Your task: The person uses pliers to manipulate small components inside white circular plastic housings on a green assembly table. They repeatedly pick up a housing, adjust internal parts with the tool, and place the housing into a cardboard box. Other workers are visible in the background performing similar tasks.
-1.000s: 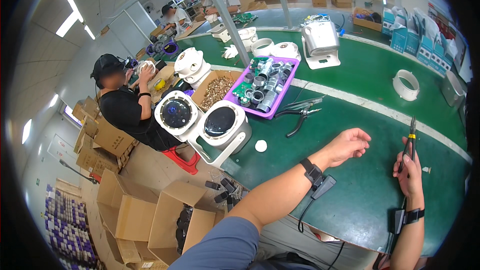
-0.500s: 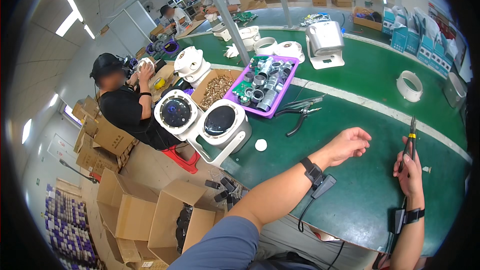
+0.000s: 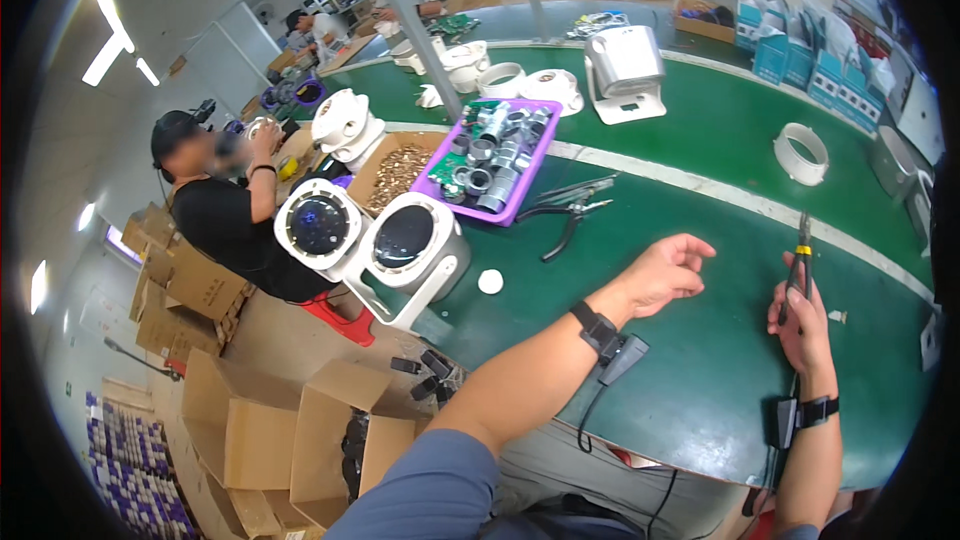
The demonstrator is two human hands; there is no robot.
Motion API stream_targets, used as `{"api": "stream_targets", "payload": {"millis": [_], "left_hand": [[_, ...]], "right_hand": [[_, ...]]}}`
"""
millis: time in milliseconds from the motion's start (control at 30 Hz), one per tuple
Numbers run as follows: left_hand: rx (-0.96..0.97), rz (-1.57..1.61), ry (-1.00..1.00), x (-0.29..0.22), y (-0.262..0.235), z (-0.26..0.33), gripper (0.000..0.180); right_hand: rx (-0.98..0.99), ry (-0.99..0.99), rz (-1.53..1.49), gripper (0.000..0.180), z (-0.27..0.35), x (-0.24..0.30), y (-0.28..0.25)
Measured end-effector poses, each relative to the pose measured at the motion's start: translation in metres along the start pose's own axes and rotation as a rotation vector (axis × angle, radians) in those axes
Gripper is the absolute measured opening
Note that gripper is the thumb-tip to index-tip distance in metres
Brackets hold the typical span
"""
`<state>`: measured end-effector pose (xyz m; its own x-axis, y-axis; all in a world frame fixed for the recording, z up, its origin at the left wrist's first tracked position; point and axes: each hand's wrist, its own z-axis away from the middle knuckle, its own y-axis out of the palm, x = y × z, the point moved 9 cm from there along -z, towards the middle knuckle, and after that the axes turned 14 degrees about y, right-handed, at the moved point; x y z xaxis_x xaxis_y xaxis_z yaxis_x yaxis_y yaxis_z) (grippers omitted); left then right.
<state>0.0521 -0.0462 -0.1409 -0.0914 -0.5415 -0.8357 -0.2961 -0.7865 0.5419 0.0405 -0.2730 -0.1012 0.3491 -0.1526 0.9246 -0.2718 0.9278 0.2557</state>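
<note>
My right hand (image 3: 803,332) is closed round the handles of long-nose pliers (image 3: 804,246), whose jaws point up and away from me. Over the green bench my left hand (image 3: 664,276) hangs empty, index finger stretched out and the others loosely bent. Farther left lie a pair of black-handled cutters (image 3: 567,226) and a slim metal tool (image 3: 575,190). Left of my left hand sits a small white round cap (image 3: 490,282). Two white housings with dark round faces, one nearer (image 3: 403,237) and one behind it (image 3: 318,227), stand at the bench's left edge.
A purple tray (image 3: 520,202) holds metal cylinders and green circuit boards, beside a carton (image 3: 365,178) of small brass-coloured parts. Beyond a pale strip stand a white ring (image 3: 801,154) and a silver-white unit (image 3: 625,70). Open cartons (image 3: 262,440) stand on the floor; a person (image 3: 215,205) works at left.
The whole view has swung slightly, so the bench and its things sit farther left and a little higher. My left index finger looks straighter. The pliers stay in my right hand.
</note>
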Motion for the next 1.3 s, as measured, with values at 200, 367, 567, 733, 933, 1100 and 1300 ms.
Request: {"api": "stream_targets", "payload": {"millis": [200, 367, 567, 733, 933, 1100, 1300], "left_hand": [[0.036, -0.057, -0.019, 0.002, 0.0, 0.001, 0.045], [0.001, -0.238, 0.081, -0.005, 0.007, -0.001, 0.036], [-0.054, -0.204, 0.08, -0.005, 0.005, -0.001, 0.02], [-0.041, -0.192, 0.035, -0.008, 0.007, 0.001, 0.018], [-0.036, -0.155, 0.024, -0.001, 0.007, -0.004, 0.017], [-0.046, -0.138, 0.022, -0.003, 0.004, -0.002, 0.018], [-0.063, -0.209, 0.037, -0.004, 0.001, -0.004, 0.017]], "right_hand": [[0.024, 0.008, -0.006, 0.076, -0.001, 0.0, -0.001], [0.019, 0.016, -0.014, 0.073, 0.0, -0.001, -0.004], [0.092, 0.003, -0.062, 0.072, -0.001, 0.0, -0.001], [0.104, 0.016, -0.042, 0.073, 0.0, -0.001, 0.0], [-0.137, 0.194, 0.246, 0.073, -0.011, 0.018, 0.007], [-0.109, -0.163, 1.198, 0.074, -0.042, 0.117, 0.103], [-0.128, -0.538, 1.82, 0.064, -0.117, 0.168, 0.228]]}}
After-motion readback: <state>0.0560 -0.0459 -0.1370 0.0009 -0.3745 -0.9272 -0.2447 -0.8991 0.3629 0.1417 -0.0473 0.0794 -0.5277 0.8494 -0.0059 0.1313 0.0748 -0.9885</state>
